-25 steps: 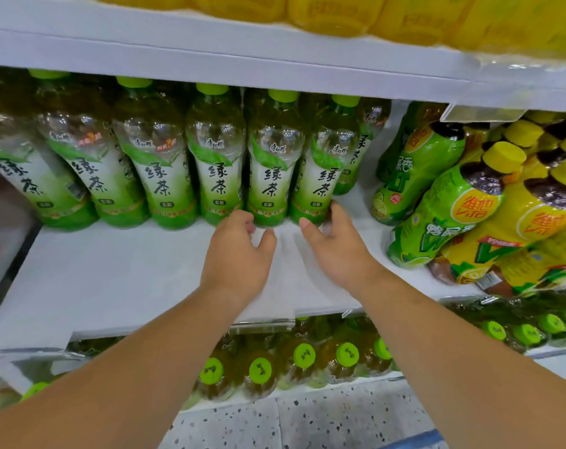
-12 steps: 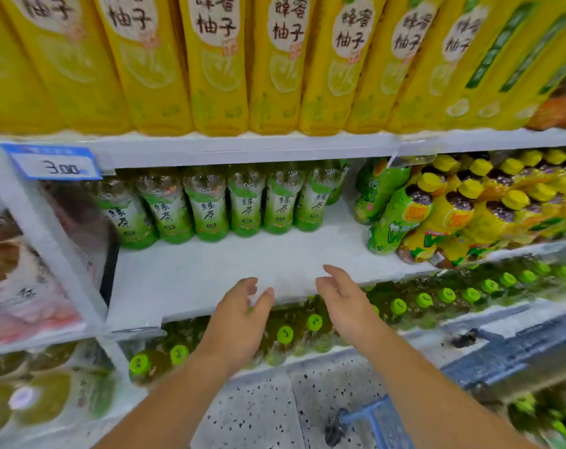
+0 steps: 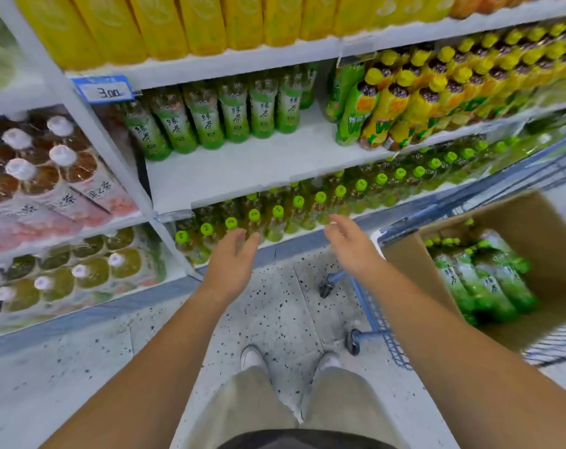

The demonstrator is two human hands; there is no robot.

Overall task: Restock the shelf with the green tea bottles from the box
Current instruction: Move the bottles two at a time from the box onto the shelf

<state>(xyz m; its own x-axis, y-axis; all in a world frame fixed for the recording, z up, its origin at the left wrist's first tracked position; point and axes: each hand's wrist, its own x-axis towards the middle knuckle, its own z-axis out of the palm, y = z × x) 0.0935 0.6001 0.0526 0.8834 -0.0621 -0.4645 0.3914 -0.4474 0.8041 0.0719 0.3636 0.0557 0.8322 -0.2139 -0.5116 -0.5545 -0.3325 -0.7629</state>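
L hand [image 3: 231, 254] & R hand [image 3: 349, 244] both released, mid-frame; green tea bottles [image 3: 482, 280] in box [image 3: 401, 264] right; shelf [image 3: 243, 170] half-stocked.

Green tea bottles [image 3: 489, 286] lie in the open cardboard box [image 3: 518, 215]; more stand upright far back on the shelf [image 3: 243, 170].

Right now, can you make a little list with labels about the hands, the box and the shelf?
left hand: open, holds nothing
right hand: open, holds nothing
box: cardboard, open, in the blue cart
box bottles: green tea, lying down inside
shelf: white
shelf bottles: green tea, upright in a row at the back
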